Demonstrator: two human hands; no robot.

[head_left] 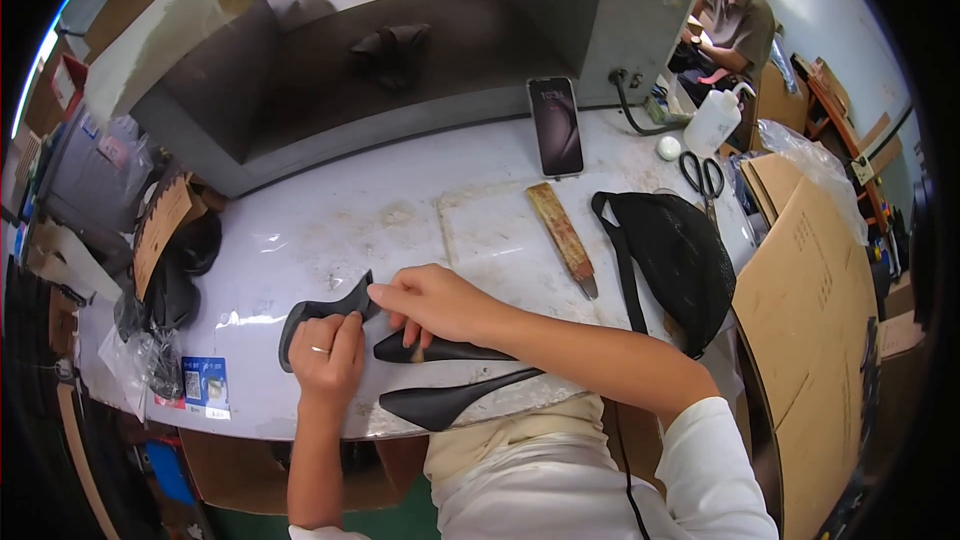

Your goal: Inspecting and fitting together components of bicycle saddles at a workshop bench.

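Note:
A curved strip of black, leather-like material (352,302) lies at the left of the worktable, between my hands. My left hand (330,352), with a ring on one finger, is closed on its near side. Across it reaches my right hand (432,302), the thumb and fingers pinching the strip's upper right corner. Two slim black shoe-shaped pieces (440,406) rest near the table's front edge. The farther black piece (455,349) is partly covered by my right hand and forearm. What exactly these pieces are I cannot tell.
On the white table (330,210) are a knife with a worn handle (560,230), a black bag with a strap (675,260), scissors (703,176), a phone (556,126) and a white bottle (714,122). Behind stands a grey open box (560,20). Cardboard (810,330) flanks the right; a person (735,25) sits beyond.

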